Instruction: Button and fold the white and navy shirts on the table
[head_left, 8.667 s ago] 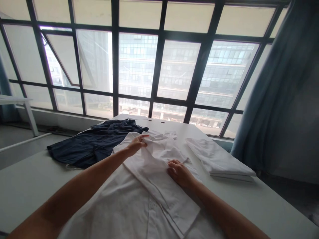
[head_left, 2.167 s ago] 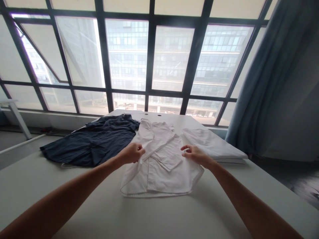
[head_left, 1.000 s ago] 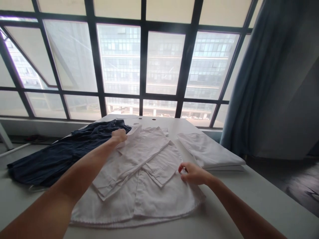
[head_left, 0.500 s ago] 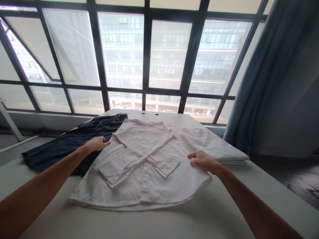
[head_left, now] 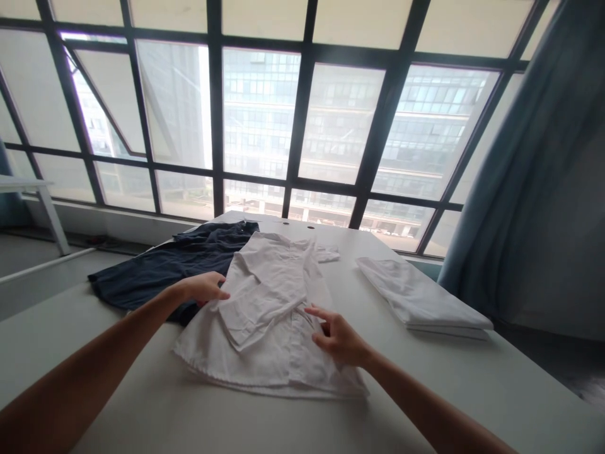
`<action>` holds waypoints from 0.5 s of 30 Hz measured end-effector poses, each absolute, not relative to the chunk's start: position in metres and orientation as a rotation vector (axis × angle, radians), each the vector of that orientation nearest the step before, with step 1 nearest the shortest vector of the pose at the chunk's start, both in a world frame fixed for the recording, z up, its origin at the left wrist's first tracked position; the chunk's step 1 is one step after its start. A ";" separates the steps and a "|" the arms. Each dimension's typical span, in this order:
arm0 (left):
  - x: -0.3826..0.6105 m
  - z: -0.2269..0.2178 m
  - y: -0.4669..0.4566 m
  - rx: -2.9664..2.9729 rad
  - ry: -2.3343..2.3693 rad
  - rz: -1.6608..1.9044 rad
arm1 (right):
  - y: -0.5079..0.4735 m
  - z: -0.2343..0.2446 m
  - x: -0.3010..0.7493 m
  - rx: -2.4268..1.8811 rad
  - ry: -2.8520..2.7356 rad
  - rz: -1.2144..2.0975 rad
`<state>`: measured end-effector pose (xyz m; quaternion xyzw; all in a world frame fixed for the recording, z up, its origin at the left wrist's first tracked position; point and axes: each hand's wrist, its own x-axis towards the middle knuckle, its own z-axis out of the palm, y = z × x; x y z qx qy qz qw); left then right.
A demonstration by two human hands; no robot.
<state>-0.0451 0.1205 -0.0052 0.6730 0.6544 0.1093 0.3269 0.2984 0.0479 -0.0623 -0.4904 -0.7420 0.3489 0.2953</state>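
Note:
A white long-sleeved shirt (head_left: 265, 296) lies on the table, its sleeves folded across the body and its right side turned inward. My left hand (head_left: 205, 289) is closed on the shirt's left edge, thumb over the cloth. Over the turned-in right side is my right hand (head_left: 340, 337), index finger and thumb apart and resting on the fabric near the button placket; its other fingers are curled and partly hidden. Beyond my left hand, dark navy clothing (head_left: 165, 268) is spread out.
A folded white garment (head_left: 420, 293) sits on the right of the white table (head_left: 401, 391). Two dark round holes show near the far end. Large windows (head_left: 259, 113) stand behind, a blue-grey curtain (head_left: 515, 176) hangs at right, and another white table (head_left: 23, 184) is at far left.
My right hand has moved inward, bringing the shirt's right side over toward the middle, and its fingers have spread. My left hand stays by the left edge. The view has shifted slightly.

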 end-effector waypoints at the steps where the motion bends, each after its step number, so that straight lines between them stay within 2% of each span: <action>1: -0.046 -0.004 0.120 1.762 1.729 0.252 | 0.047 -0.065 0.297 -1.263 -2.000 0.985; 6: -0.058 -0.012 0.117 1.751 1.802 0.159 | 0.041 -0.059 0.300 -1.019 -2.076 1.232; 8: -0.061 -0.014 0.113 1.778 1.783 0.215 | 0.039 -0.051 0.305 -0.981 -2.112 1.105; 12: -0.047 -0.004 0.103 1.855 1.706 0.307 | 0.038 -0.043 0.324 -1.128 -2.354 0.651; 15: -0.017 0.009 0.099 1.968 1.620 0.356 | 0.041 -0.046 0.336 -1.222 -2.558 0.555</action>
